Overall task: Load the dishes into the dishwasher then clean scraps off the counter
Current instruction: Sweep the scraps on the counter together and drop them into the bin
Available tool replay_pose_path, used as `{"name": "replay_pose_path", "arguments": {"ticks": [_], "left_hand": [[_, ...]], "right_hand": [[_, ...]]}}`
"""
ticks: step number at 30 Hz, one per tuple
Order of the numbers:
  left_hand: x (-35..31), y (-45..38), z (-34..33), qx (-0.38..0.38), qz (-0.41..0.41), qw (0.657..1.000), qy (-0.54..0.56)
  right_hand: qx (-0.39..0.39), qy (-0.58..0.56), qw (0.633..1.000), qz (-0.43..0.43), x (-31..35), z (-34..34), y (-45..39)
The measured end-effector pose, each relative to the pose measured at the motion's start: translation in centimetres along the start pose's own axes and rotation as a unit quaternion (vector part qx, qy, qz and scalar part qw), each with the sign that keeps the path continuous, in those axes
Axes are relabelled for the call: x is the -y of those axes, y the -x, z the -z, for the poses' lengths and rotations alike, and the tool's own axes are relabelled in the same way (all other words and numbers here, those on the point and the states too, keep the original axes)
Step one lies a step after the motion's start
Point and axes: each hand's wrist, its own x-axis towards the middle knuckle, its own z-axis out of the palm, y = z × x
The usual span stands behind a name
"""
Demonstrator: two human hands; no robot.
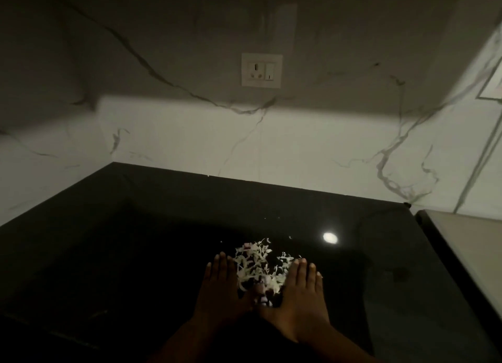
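Note:
A pile of pale shredded vegetable scraps [258, 267] lies on the glossy black counter [135, 240], near its front. My left hand [221, 286] lies flat on the counter against the pile's left side, fingers straight and pointing away from me. My right hand [300, 289] lies flat against the pile's right side in the same way. The two hands enclose the scraps between them, thumbs nearly meeting below the pile. A few tiny scraps lie scattered beyond the pile. No dishes or dishwasher are in view.
A marble-patterned wall [190, 145] backs the counter, with a white socket and switch plate [261, 69] on it. A pale surface with a dark edge [461, 248] adjoins the counter on the right. A lamp's reflection [330, 238] shines on the counter.

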Motion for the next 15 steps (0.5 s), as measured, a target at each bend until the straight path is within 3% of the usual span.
{"name": "replay_pose_path", "arguments": {"ticks": [4, 7, 10, 12, 15], "left_hand": [[0.1, -3.1, 0.2, -0.006, -0.016, 1.000, -0.018], [0.8, -3.4, -0.1, -0.056, -0.043, 0.997, -0.042], [1.1, -3.2, 0.2, -0.063, -0.012, 0.998, -0.007], [0.9, -3.0, 0.7, -0.048, 0.006, 0.999, 0.018], [0.6, -2.8, 1.0, -0.074, 0.018, 0.997, 0.027]], "right_hand": [[0.034, 0.032, 0.997, 0.053, 0.4, 0.9, -5.2], [0.077, 0.007, 0.990, 0.119, 0.7, 1.3, -7.7], [0.110, -0.165, 0.958, 0.205, 0.0, 2.2, -9.5], [0.067, -0.267, 0.937, 0.217, -1.1, 3.8, -11.9], [0.030, -0.185, 0.958, 0.219, -2.4, 5.6, -17.4]]}}
